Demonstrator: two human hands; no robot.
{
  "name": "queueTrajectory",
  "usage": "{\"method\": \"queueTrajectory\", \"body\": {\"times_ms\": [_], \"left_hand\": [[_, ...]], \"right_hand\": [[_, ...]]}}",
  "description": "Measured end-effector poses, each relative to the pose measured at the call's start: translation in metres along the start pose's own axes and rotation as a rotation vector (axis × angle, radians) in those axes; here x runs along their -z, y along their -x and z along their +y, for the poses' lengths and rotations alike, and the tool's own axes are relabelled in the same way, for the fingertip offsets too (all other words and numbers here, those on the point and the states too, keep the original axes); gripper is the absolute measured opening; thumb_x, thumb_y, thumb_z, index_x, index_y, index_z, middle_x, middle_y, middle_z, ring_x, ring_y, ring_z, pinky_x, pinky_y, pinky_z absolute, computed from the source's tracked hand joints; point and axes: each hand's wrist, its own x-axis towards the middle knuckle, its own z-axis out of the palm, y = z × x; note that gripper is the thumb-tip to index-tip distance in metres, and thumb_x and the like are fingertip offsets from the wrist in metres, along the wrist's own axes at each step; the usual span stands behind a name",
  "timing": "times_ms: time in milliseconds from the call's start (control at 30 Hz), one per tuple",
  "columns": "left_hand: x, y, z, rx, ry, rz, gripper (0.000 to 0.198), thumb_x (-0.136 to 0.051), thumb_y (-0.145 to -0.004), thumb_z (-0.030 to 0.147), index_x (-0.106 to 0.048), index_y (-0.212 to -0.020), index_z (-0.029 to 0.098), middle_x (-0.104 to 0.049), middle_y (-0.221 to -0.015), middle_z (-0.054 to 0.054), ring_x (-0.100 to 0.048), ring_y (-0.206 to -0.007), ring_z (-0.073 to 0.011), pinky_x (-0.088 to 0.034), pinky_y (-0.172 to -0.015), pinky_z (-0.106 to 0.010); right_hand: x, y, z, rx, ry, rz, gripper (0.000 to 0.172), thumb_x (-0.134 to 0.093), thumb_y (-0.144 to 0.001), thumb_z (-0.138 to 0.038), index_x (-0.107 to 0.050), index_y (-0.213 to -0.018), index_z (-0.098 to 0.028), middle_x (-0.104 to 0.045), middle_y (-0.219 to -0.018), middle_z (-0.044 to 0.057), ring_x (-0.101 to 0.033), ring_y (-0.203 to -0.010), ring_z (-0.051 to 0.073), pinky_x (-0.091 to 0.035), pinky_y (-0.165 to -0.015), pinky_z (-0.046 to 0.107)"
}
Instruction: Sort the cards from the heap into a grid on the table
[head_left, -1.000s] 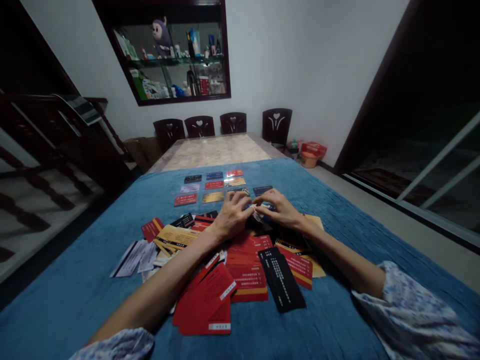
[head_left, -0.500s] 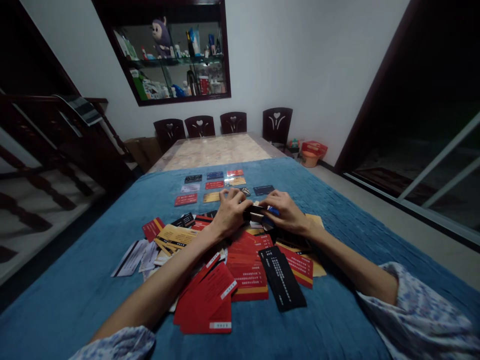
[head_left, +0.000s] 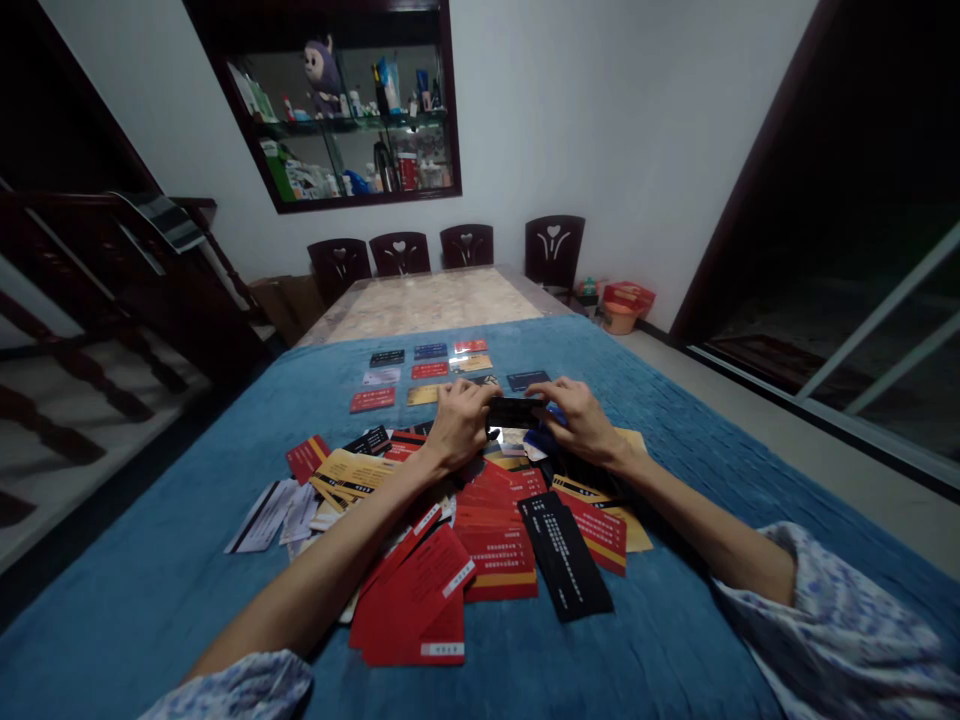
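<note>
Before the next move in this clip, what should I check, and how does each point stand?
1. Left hand grips the dark card: ok, at its left end.
2. Right hand on that card: ok, at its right end.
3. Red cards squared up: not ok, fanned and overlapping.
4. Navy card flat on blue cloth: ok.
5. Dark card's wording: cannot tell, too small.

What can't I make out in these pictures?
Head view: print on the black rectangular card between the left hand and right hand, too small and dark.
Head view: full shape of the blue item, hidden behind the right hand.
Head view: blue-patterned white cloth left sleeve, cut off by the bottom edge.
</note>
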Motion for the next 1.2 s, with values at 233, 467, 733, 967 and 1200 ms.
{"method": "queueTrajectory", "body": {"times_ms": [233, 467, 733, 967, 1200], "left_hand": [[-0.003, 0.001, 0.002, 0.059, 0.005, -0.081, 0.034, -0.053, -0.082, 0.011, -0.061, -0.114, 0.022, -0.071, -0.108, -0.006, -0.053, -0.106, -0.0266, -0.033, -0.094, -0.044], [-0.004, 0.003, 0.003, 0.096, -0.036, -0.097, 0.037, -0.055, -0.082, 0.015, -0.057, -0.118, 0.022, -0.069, -0.115, -0.007, -0.053, -0.109, -0.0281, -0.030, -0.099, -0.049], [-0.004, 0.002, 0.004, 0.149, -0.004, -0.079, 0.037, -0.055, -0.083, 0.015, -0.058, -0.119, 0.021, -0.068, -0.117, -0.008, -0.052, -0.112, -0.0283, -0.031, -0.098, -0.049], [-0.001, 0.000, 0.004, 0.145, 0.000, -0.121, 0.040, -0.060, -0.083, 0.023, -0.058, -0.123, 0.021, -0.065, -0.121, -0.010, -0.050, -0.114, -0.0302, -0.033, -0.098, -0.051], [0.007, -0.002, -0.001, 0.087, -0.070, -0.240, 0.052, -0.064, -0.078, 0.026, -0.055, -0.129, 0.020, -0.062, -0.120, -0.013, -0.047, -0.117, -0.0324, -0.032, -0.100, -0.053]], "right_hand": [[-0.006, 0.003, 0.001, -0.037, 0.098, -0.109, 0.030, -0.046, -0.096, -0.022, -0.064, -0.120, -0.022, -0.071, -0.102, 0.009, -0.055, -0.096, 0.025, -0.040, -0.083, 0.037], [-0.009, 0.005, -0.005, -0.038, 0.190, -0.099, 0.038, -0.047, -0.090, -0.021, -0.061, -0.126, -0.021, -0.063, -0.104, 0.012, -0.048, -0.101, 0.028, -0.038, -0.082, 0.037], [-0.009, 0.007, 0.001, 0.055, 0.205, -0.093, 0.056, -0.059, -0.083, -0.033, -0.053, -0.137, -0.018, -0.057, -0.115, 0.015, -0.045, -0.109, 0.031, -0.038, -0.087, 0.042], [-0.010, 0.007, 0.008, 0.096, 0.269, -0.109, 0.056, -0.055, -0.088, -0.036, -0.050, -0.142, -0.019, -0.059, -0.116, 0.016, -0.045, -0.108, 0.032, -0.038, -0.082, 0.041], [-0.008, 0.006, 0.009, 0.102, 0.306, -0.153, 0.055, -0.057, -0.088, -0.040, -0.053, -0.138, -0.019, -0.061, -0.117, 0.016, -0.046, -0.109, 0.031, -0.037, -0.083, 0.040]]}}
